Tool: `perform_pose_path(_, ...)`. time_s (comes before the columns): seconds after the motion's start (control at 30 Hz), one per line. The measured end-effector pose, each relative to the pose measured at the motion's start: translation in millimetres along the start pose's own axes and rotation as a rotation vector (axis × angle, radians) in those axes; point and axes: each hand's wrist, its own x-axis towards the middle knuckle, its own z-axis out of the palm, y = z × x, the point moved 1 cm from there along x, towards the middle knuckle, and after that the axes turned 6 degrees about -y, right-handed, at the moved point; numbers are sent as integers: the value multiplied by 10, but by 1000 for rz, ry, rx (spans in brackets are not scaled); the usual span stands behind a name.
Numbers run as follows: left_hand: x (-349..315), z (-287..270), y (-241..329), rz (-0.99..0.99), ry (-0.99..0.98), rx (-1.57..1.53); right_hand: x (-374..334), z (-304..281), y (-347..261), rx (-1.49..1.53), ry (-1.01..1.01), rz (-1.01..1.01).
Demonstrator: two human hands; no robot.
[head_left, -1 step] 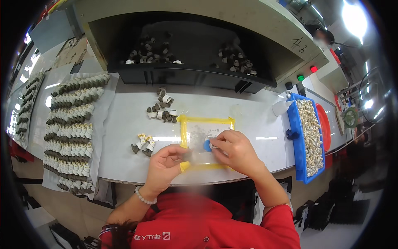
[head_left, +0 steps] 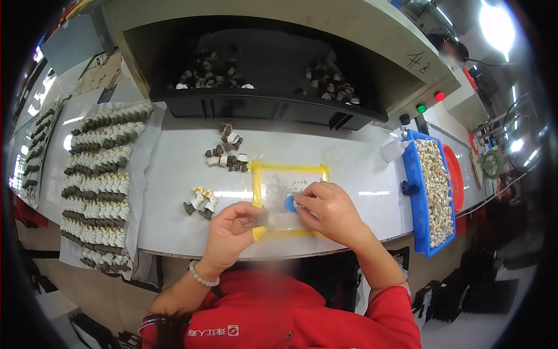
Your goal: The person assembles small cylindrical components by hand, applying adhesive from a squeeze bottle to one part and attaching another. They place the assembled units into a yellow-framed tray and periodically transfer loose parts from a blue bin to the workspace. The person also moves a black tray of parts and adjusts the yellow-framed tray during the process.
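Observation:
My left hand (head_left: pixel 232 232), with yellow coverings on its thumb and a fingertip, is closed around a small dark, blurred piece (head_left: pixel 263 218) at the left side of a yellow-taped rectangle (head_left: pixel 289 167). Inside that rectangle my right hand (head_left: pixel 332 214) pinches a small whitish piece (head_left: pixel 298 204), mostly hidden by the fingers. It is right beside a round blue disc (head_left: pixel 290 203). Left of my left hand stand a few white figurines (head_left: pixel 201 202) with yellow tops and dark bases. Beyond them lie several loose white-and-dark figurine bodies (head_left: pixel 228 158).
Rows of figurines (head_left: pixel 96 185) fill a sheet at the left. A black tray (head_left: pixel 261 104) with more bodies sits under the machine hood (head_left: pixel 279 10). To the right are a white squeeze bottle (head_left: pixel 393 151), a blue bin (head_left: pixel 414 200) of small pale pieces and a red tray (head_left: pixel 453 174).

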Motion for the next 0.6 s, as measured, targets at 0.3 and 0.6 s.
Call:
perform_pose_path(0.3,-23,87,56,-77,40,79,17,-28,-7,24,-21,27)
perform_pose_path(0.6,-7,87,32,-78,51,83,-186,142,-62,678,121,300)
